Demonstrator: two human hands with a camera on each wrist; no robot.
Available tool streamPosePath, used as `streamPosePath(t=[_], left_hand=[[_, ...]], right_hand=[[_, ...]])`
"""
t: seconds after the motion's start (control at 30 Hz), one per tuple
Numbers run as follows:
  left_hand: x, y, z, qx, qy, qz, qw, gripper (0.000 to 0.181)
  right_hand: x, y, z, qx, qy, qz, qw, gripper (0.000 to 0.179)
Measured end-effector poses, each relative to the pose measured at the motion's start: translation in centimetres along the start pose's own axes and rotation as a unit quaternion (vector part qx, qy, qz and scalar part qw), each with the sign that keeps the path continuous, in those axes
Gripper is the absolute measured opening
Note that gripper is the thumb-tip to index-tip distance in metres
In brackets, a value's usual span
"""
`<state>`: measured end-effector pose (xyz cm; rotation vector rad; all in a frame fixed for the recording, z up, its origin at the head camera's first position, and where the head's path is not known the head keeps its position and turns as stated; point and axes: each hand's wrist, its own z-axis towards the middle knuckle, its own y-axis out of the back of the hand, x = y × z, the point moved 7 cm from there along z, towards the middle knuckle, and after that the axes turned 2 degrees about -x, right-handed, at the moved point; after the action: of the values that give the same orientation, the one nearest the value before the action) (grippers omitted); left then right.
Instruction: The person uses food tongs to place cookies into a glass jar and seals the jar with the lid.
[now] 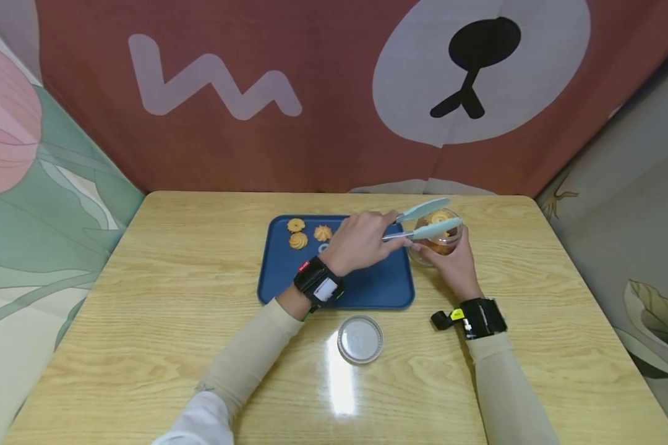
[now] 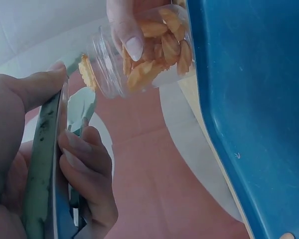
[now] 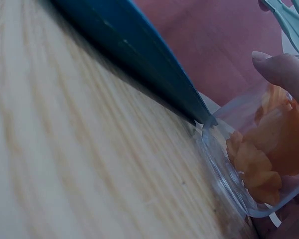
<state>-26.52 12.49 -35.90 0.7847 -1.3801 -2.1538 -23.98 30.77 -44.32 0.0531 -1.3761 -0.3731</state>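
My left hand (image 1: 362, 244) grips a pair of tongs (image 1: 435, 228) with pale blue tips, which reach over the mouth of a clear jar (image 2: 107, 59). Several golden piped cookies (image 2: 170, 47) lie inside that jar. At its mouth one cookie (image 2: 87, 73) sits by the tong tips; whether they pinch it I cannot tell. My right hand (image 1: 455, 266) holds the jar at the right end of a blue tray (image 1: 275, 281), its thumb across the clear wall. The jar's base shows close to the tabletop in the right wrist view.
Toward the tray's far left lie a flower-shaped cookie (image 1: 295, 225), a swirled cookie (image 1: 297, 241) and a star-shaped cookie (image 1: 323, 233). A round clear lid (image 1: 360, 340) rests on the wooden table (image 1: 200, 272) in front of the tray. A printed cloth (image 1: 334, 154) hangs behind.
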Motion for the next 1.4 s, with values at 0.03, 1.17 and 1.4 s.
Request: streamPosePath(t=[0.03, 1.17, 1.4], left_hand=[[0.0, 0.0, 0.0, 0.002, 0.001, 0.000, 1.0000, 0.063], [4.6, 2.8, -4.4, -0.024, 0.083, -0.026, 0.9959, 0.075], [6.3, 4.4, -6.6, -0.039, 0.089, -0.013, 0.9952, 0.072]], right_hand=[[0.0, 0.0, 0.0, 0.000, 0.000, -0.003, 1.0000, 0.087], [-3.1, 0.9, 1.1, -0.029, 0.002, -0.030, 0.9991, 0.088], [-3.1, 0.7, 1.1, -0.026, 0.001, -0.033, 0.9991, 0.087]])
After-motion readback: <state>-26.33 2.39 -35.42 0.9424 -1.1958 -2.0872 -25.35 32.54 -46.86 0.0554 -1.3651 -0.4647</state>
